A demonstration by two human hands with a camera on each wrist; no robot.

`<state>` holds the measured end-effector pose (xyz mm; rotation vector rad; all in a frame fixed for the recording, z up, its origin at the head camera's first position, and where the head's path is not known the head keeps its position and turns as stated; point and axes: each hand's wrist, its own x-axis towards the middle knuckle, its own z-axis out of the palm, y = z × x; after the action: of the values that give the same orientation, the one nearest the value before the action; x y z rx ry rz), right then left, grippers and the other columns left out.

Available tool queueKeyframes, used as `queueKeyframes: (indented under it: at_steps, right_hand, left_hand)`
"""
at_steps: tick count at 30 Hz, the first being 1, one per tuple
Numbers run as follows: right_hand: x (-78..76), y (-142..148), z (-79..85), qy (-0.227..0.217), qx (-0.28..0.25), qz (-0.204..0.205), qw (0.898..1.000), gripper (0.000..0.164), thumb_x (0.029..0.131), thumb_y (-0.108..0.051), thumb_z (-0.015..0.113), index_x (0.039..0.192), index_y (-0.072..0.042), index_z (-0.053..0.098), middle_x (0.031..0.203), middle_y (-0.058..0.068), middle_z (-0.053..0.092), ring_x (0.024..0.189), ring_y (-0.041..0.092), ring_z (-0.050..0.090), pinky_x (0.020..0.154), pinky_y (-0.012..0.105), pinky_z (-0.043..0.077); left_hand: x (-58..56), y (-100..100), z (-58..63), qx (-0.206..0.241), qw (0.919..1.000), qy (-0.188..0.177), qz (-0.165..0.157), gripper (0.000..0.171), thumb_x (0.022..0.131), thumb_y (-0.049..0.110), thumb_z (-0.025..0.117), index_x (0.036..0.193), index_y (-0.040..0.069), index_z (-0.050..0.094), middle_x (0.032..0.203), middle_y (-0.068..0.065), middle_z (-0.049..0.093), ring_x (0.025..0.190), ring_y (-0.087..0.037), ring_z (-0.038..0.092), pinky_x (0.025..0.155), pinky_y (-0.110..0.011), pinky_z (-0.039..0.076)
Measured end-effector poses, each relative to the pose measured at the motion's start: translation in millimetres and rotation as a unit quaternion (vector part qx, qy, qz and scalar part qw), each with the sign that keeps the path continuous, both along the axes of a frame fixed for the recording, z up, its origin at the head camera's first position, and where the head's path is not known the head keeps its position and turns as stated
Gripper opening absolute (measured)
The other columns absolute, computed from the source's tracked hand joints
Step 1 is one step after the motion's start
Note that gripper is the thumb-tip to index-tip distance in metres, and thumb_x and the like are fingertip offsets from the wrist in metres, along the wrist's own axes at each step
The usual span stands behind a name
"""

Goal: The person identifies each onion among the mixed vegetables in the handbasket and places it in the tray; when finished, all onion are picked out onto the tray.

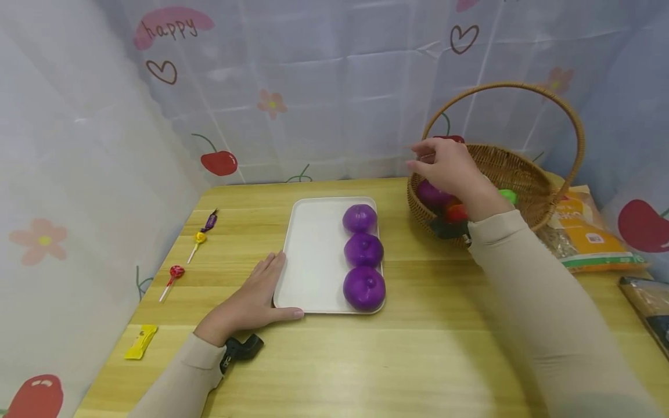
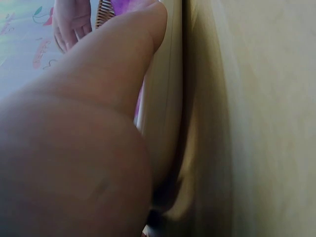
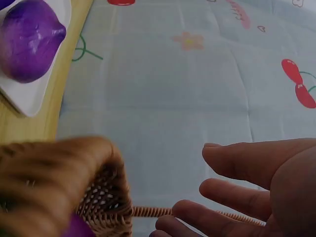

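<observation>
My left hand (image 1: 253, 299) rests at the near left corner of a white tray (image 1: 313, 255), fingers straight along its left side and thumb along its front edge. Three glossy purple onions (image 1: 364, 251), each with a small nub, stand in a column on the tray's right side. Above the left part of a wicker basket (image 1: 502, 154) hovers my right hand (image 1: 449, 165), its fingers loosely bent and nothing between them. Inside the basket another purple onion (image 1: 434, 194) shows below the hand, beside a red item (image 1: 456, 213) and a green one (image 1: 508, 197).
Along the table's left side lie a purple-wrapped candy (image 1: 211, 221), a yellow lollipop (image 1: 200, 238), a red lollipop (image 1: 176, 271) and a yellow packet (image 1: 141, 341). An orange bag (image 1: 590, 232) lies right of the basket, with a dark package (image 1: 648, 305) nearer. The basket's tall handle (image 1: 522, 85) arches up.
</observation>
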<state>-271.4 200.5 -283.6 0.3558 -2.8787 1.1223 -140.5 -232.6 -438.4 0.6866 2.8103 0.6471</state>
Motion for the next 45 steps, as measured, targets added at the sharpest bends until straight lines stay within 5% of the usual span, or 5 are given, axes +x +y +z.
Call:
queueKeyframes:
  at_steps: [16, 24, 31, 45]
  right_hand:
    - [-4.0, 74, 3.4, -0.055, 0.062, -0.015, 0.996, 0.076, 0.106, -0.049, 0.06, 0.155, 0.007, 0.044, 0.15, 0.032, 0.046, 0.132, 0.051, 0.044, 0.107, 0.069, 0.037]
    - [-9.7, 101, 0.6, -0.114, 0.072, -0.025, 0.991, 0.093, 0.101, -0.059, 0.063, 0.158, 0.009, 0.035, 0.15, 0.038, 0.042, 0.129, 0.051, 0.046, 0.098, 0.063, 0.048]
    - [-14.8, 116, -0.1, -0.129, 0.113, -0.002, 0.985, 0.097, 0.101, -0.058, 0.064, 0.157, 0.014, 0.029, 0.152, 0.041, 0.036, 0.136, 0.058, 0.037, 0.107, 0.073, 0.034]
    - [-20.6, 130, -13.3, -0.157, 0.117, 0.032, 0.98, 0.096, 0.098, -0.058, 0.07, 0.161, 0.002, 0.032, 0.156, 0.039, 0.034, 0.138, 0.058, 0.033, 0.107, 0.076, 0.031]
  left_hand:
    - [1.4, 2, 3.7, 0.005, 1.0, -0.005, -0.004, 0.138, 0.081, 0.083, 0.069, 0.167, -0.002, 0.004, 0.174, -0.017, 0.003, 0.159, -0.034, -0.001, 0.126, -0.052, 0.004]
    - [2.2, 2, 4.9, 0.006, 1.0, -0.005, -0.003, 0.137, 0.081, 0.084, 0.068, 0.167, -0.003, 0.005, 0.173, -0.018, 0.004, 0.158, -0.035, -0.001, 0.125, -0.054, 0.005]
    - [2.6, 2, 5.0, 0.004, 1.0, -0.006, -0.002, 0.137, 0.081, 0.084, 0.068, 0.167, -0.003, 0.004, 0.174, -0.018, 0.004, 0.159, -0.035, -0.001, 0.126, -0.053, 0.004]
    - [1.7, 2, 4.7, 0.0, 1.0, -0.008, -0.004, 0.137, 0.081, 0.083, 0.068, 0.167, -0.003, 0.004, 0.174, -0.018, 0.003, 0.159, -0.034, -0.001, 0.126, -0.052, 0.004]
